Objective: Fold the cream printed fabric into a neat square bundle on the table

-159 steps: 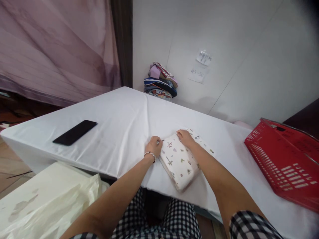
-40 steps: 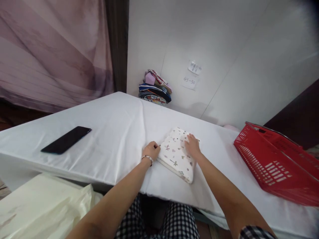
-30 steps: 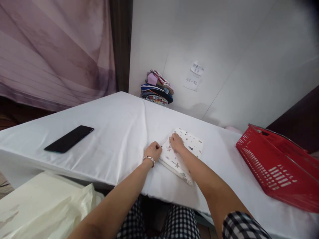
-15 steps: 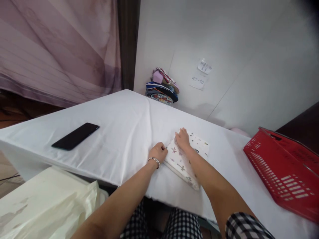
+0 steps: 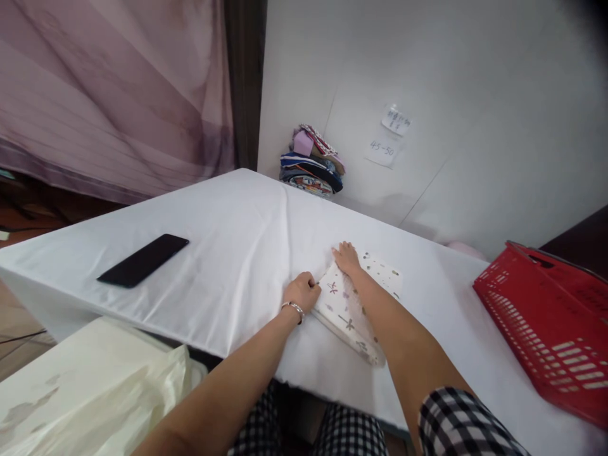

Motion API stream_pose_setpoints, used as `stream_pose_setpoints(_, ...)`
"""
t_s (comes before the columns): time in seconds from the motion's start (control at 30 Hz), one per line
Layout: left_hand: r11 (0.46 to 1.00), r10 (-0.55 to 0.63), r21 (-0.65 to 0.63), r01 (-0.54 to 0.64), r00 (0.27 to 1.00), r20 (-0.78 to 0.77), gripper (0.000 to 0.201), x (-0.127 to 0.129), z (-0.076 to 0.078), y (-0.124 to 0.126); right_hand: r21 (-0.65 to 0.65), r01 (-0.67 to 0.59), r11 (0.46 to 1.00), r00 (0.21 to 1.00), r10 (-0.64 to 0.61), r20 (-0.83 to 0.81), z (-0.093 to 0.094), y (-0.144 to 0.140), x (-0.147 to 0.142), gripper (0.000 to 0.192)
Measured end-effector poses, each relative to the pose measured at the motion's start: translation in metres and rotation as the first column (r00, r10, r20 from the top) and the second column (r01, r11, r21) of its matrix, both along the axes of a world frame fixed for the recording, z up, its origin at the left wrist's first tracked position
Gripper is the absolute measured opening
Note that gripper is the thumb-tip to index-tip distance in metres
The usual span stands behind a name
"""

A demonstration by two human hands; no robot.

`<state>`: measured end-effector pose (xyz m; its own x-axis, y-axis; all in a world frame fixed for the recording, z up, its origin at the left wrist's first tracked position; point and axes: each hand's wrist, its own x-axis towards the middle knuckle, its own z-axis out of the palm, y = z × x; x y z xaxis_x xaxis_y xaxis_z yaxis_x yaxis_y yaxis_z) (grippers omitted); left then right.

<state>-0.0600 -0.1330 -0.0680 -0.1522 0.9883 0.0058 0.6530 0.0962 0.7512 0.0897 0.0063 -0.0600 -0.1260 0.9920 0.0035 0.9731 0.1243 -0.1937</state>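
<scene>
A folded white cloth printed with small plants and dots lies in front of me; whether it is a garment I cannot tell. My left hand, with a bracelet at its wrist, is closed at the cloth's left corner and pinches the edge there. Over the far left part of the cloth, my right hand rests palm down with its fingers stretched out. The right forearm crosses above the cloth and covers part of its right side.
White fabric covers the table. A black phone lies at the left, and a red plastic basket stands at the right. Folded clothes are stacked by the wall. Below left is a pale box top with a plastic bag.
My right hand has slid slightly towards the far left edge of the cloth. My left hand keeps its grip at the corner. The whole view has shifted a little.
</scene>
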Motion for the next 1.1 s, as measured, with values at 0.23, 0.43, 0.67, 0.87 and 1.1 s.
stream_pose_setpoints(0.23,0.999,-0.014,0.045,0.013,1.000,0.013,0.008,-0.001,-0.003,0.001,-0.056,-0.235,0.970,0.938,0.212,-0.276,0.006,-0.075,-0.022,0.056)
stream_pose_setpoints(0.43,0.999,-0.026,0.042,0.024,0.999,0.041,0.009,-0.003,-0.004,0.001,-0.037,-0.413,0.910,0.824,0.356,-0.441,0.007,-0.172,-0.001,0.060)
stream_pose_setpoints(0.67,1.000,-0.010,0.023,0.008,0.998,0.065,0.006,-0.004,-0.003,0.004,-0.019,-0.498,0.867,0.853,0.485,-0.193,0.015,-0.238,0.035,0.063)
stream_pose_setpoints(0.87,0.998,0.013,0.055,-0.022,0.989,0.150,0.004,-0.004,-0.008,0.007,0.104,-0.475,0.874,0.864,0.485,-0.132,0.011,-0.255,0.056,0.053)
stream_pose_setpoints(1.1,0.985,-0.093,0.170,0.019,0.894,0.439,0.007,-0.011,-0.017,0.007,0.381,-0.359,0.852,0.898,0.426,-0.106,-0.009,-0.251,0.078,0.042)
